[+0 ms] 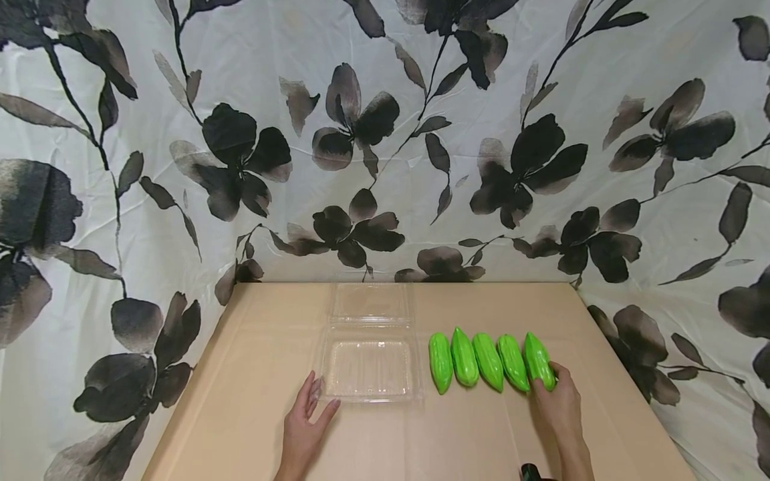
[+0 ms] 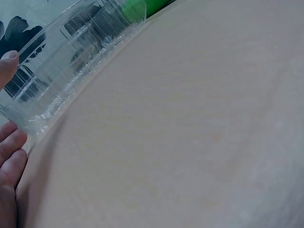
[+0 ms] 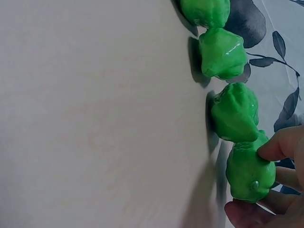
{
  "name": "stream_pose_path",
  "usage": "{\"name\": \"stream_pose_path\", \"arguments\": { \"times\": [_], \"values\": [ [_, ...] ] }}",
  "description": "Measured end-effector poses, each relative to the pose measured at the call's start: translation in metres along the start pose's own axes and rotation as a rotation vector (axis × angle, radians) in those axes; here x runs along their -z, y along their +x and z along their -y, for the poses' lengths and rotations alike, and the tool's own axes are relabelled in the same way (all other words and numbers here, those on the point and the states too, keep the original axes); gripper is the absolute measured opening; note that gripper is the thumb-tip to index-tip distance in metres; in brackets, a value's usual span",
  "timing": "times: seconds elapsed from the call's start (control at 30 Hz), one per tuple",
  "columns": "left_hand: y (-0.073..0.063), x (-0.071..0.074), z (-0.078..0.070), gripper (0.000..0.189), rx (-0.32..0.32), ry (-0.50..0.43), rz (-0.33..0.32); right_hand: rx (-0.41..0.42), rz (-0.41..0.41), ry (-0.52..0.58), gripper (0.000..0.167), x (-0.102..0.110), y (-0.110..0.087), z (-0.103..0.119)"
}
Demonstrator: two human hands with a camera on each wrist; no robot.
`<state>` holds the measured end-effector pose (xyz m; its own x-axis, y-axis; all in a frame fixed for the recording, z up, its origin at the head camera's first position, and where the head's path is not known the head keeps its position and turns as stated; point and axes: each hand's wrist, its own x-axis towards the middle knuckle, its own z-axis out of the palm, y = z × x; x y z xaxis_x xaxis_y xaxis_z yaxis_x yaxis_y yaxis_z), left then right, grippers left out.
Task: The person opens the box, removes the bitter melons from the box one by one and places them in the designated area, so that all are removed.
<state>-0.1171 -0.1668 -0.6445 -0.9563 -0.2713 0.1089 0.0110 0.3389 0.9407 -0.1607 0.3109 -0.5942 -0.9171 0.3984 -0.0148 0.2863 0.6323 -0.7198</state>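
A row of glossy green cucumbers (image 1: 488, 361), several in number, lies side by side on the tabletop. My right hand (image 1: 559, 394) grips the near end of the rightmost cucumber (image 1: 536, 357). In the right wrist view, the thumb lies on one side of that cucumber (image 3: 251, 173) and fingers on the other. To the left sits a clear plastic clamshell container (image 1: 371, 394), its lid (image 1: 369, 300) folded back away from me. My left hand (image 1: 303, 427) touches the container's near left corner, thumb and fingers spread apart. The left wrist view shows the container (image 2: 71, 71) beside the fingertips.
Everything rests on a tan table (image 1: 240, 414). A floral cloth (image 1: 445, 133) hangs behind it and at both sides. Part of a black object (image 1: 531, 471) shows at the near edge, next to my right forearm.
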Motion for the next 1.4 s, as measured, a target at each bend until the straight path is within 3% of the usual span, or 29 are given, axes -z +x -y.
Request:
{"name": "stream_pose_path", "arguments": {
  "times": [0.63, 1.4],
  "values": [
    [0.0005, 0.0005, 0.0006, 0.080, -0.015, -0.022, -0.002, -0.034, 0.053, -0.032, 0.060, -0.0025, 0.0087, -0.0041],
    [-0.0006, -0.0009, 0.0005, 0.081, -0.020, -0.010, -0.022, -0.006, 0.033, -0.043, 0.059, 0.0014, 0.0081, -0.0030]
  ]
}}
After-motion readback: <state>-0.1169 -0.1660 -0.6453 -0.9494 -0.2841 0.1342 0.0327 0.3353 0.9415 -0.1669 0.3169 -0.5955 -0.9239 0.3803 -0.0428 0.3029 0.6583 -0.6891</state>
